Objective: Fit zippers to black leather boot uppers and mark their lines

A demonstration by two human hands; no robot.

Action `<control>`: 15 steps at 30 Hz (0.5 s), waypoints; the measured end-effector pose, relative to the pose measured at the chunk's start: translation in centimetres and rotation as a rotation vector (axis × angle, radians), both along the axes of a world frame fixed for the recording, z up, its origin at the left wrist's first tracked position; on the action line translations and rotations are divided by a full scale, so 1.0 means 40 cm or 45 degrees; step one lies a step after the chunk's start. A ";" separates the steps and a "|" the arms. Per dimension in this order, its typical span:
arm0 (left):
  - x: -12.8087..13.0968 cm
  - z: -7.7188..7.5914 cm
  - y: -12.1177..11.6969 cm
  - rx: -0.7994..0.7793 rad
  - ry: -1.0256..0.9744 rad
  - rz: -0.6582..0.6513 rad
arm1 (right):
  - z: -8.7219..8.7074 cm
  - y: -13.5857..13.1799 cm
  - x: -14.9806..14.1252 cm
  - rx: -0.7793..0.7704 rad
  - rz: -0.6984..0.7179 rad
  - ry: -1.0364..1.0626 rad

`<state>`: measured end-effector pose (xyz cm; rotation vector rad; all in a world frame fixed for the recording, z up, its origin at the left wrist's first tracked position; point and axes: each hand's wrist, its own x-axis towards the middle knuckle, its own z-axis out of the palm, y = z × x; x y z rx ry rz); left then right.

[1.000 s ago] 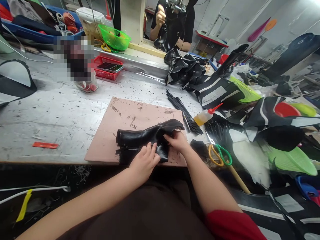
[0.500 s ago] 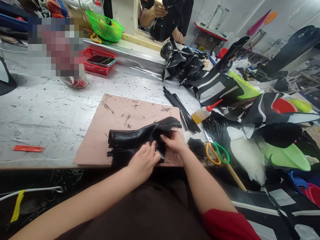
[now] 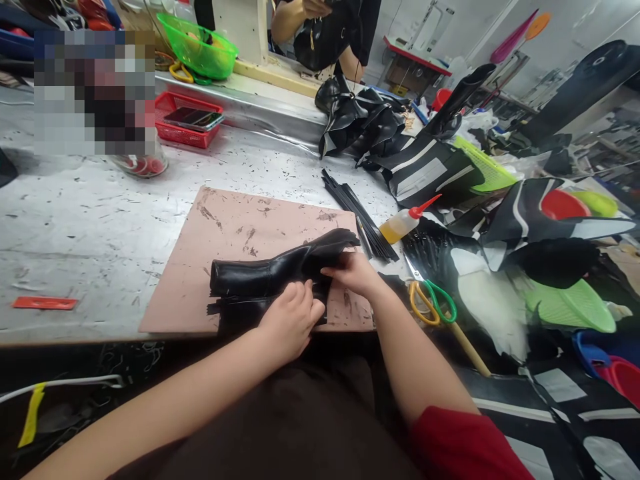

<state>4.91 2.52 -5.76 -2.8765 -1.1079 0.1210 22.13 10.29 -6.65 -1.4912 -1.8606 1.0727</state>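
Note:
A black leather boot upper (image 3: 245,277) lies sideways on a pinkish board (image 3: 185,250) at the table's near edge. A zipper with loose tape ends runs along its near side. My left hand (image 3: 293,317) is closed on the upper's near part, with the fingers pinched by the zipper line. My right hand (image 3: 353,273) grips the right end, its thumb on the leather and its other fingers partly hidden beneath. The upper's lower near part is hidden behind my left hand and forearm.
Right of the board lie black strips (image 3: 357,217), a glue bottle with red nozzle (image 3: 400,225) and scissors (image 3: 431,300). More black uppers (image 3: 357,123) are heaped behind. A red basket (image 3: 187,120) holds a phone. Across the ledge, a person's hand (image 3: 315,8) shows beside a black boot piece.
The view has shifted, so the table and board appear further left. My left fingers have curled in more tightly by the zipper. My right hand keeps its hold on the upper's right end.

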 end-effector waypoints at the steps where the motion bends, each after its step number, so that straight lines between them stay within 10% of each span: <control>1: 0.003 -0.001 0.002 0.005 -0.005 -0.004 | 0.003 0.009 0.004 -0.037 0.008 0.003; 15: 0.007 0.004 0.012 0.026 0.003 -0.038 | 0.005 0.015 0.024 0.081 0.192 -0.321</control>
